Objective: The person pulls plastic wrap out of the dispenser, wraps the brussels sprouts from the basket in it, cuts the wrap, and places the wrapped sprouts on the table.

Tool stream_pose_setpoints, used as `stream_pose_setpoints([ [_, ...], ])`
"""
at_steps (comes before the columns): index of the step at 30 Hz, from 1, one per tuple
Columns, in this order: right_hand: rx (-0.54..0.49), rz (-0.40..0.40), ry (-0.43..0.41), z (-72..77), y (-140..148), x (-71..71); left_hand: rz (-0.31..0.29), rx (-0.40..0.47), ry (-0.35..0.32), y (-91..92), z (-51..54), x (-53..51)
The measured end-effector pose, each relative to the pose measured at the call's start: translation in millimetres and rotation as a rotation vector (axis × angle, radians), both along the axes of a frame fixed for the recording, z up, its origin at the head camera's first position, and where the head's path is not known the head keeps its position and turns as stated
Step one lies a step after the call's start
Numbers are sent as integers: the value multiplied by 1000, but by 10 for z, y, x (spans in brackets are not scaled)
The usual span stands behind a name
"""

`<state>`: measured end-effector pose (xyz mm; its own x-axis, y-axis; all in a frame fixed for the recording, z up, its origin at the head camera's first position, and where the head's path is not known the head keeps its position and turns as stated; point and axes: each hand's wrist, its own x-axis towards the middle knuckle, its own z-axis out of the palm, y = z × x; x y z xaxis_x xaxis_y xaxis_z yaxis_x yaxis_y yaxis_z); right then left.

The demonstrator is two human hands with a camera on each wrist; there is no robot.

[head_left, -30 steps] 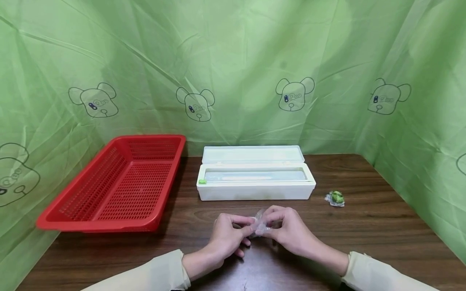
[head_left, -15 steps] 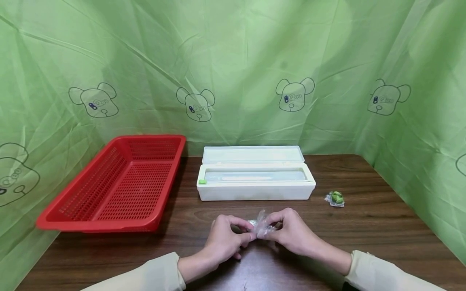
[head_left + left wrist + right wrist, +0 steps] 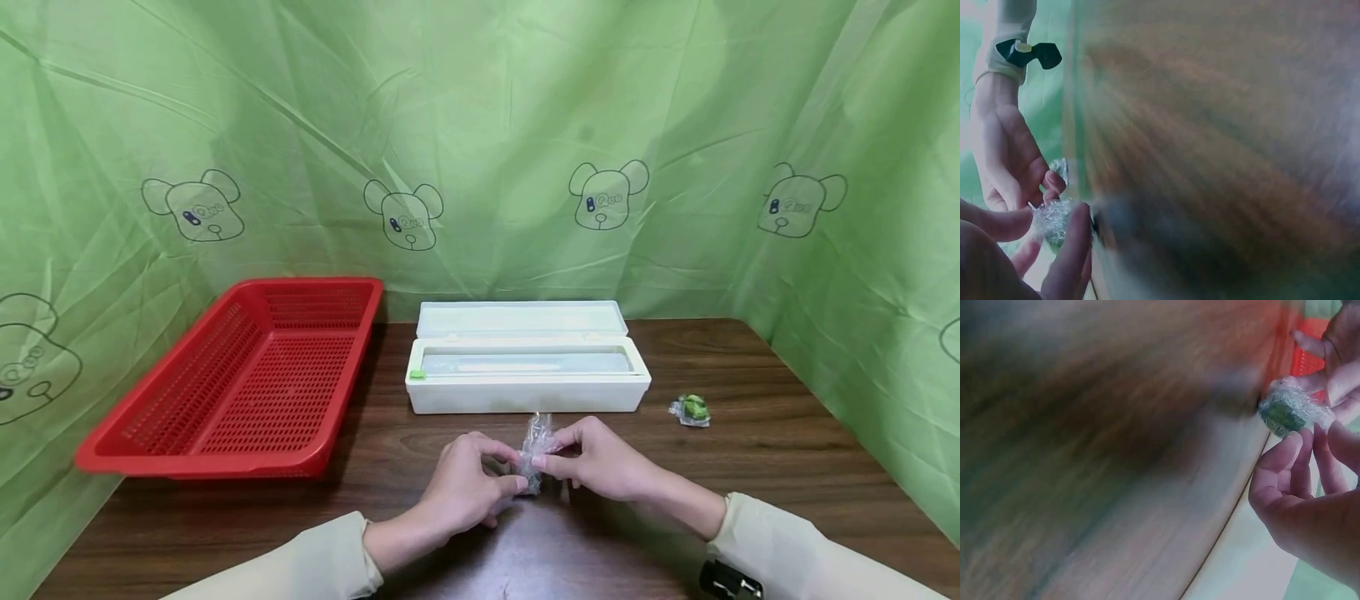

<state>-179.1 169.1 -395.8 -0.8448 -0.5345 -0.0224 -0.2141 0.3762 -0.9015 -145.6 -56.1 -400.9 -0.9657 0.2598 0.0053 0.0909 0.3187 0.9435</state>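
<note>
A small green lump wrapped in crumpled clear cling film (image 3: 534, 454) sits between the two hands, just in front of the white box. Its green core (image 3: 1282, 415) shows through the film in the right wrist view. My left hand (image 3: 467, 485) pinches the bundle between thumb and forefinger from the left. From the right, my right hand (image 3: 603, 462) pinches the film with thumb and forefinger. A loose tail of film points toward the box. In the left wrist view the bundle (image 3: 1057, 222) is partly covered by fingers. The exact kind of green thing is unclear.
A white cling film dispenser (image 3: 528, 396) stands behind the hands, its lid (image 3: 521, 318) raised and a green slider (image 3: 417, 375) at its left end. A red basket (image 3: 213, 462) lies at left. Another film-wrapped green piece (image 3: 693, 408) rests at right. Green curtain surrounds the table.
The bundle has been turned, so its film tail now points away toward the box. The right thumb has shifted up onto the film. The left forearm has drawn slightly left.
</note>
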Motion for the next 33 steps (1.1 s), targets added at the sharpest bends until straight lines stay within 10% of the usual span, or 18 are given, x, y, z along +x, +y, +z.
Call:
stream_pose_setpoints([
  [11, -56, -83, 11, -16, 17, -26, 21, -41, 11, 117, -42, -187],
  [19, -146, -116, -164, -16, 40, -18, -12, 20, -35, 136, 12, -141],
  [33, -203, -106, -341, -3, -8, -24, -22, 216, -324, 54, 20, -92],
])
